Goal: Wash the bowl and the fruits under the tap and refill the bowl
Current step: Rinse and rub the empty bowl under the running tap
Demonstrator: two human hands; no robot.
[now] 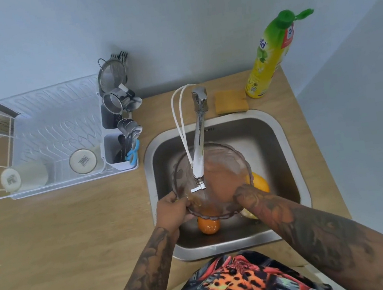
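Item, far left: white wire dish rack (44, 140) on the wooden counter (73, 223), holding two upturned cups (24, 177) and, on its right side, a cutlery caddy (119, 152) with strainers, spoons and blue-handled scissors. Item, centre: steel sink (283, 156) set into the counter, with a chrome tap (200, 138) reaching forward over the basin and a white cord looped beside it. Item, under the spout: the transparent brownish bowl (215, 180) with scalloped rim, held tilted above the basin. The left hand (174, 211) grips the near-left rim, fingers curled round the edge; the right hand (244, 195) is at the near-right rim, but its fingers are hidden behind the glass and whether they clamp or merely press cannot be told. Item, in the basin: one orange (209, 226) below the bowl's near edge, a larger orange fruit (260, 183) at right, and a pale fruit (249, 214) mostly hidden by the right wrist. Item, behind the sink: yellow sponge (230, 101); further right, a yellow-green detergent bottle (269, 57). Risk noted: wet glass may slip from the rim grip and drop onto the fruit or steel; the rim sits close to the spout and could knock it when turned.
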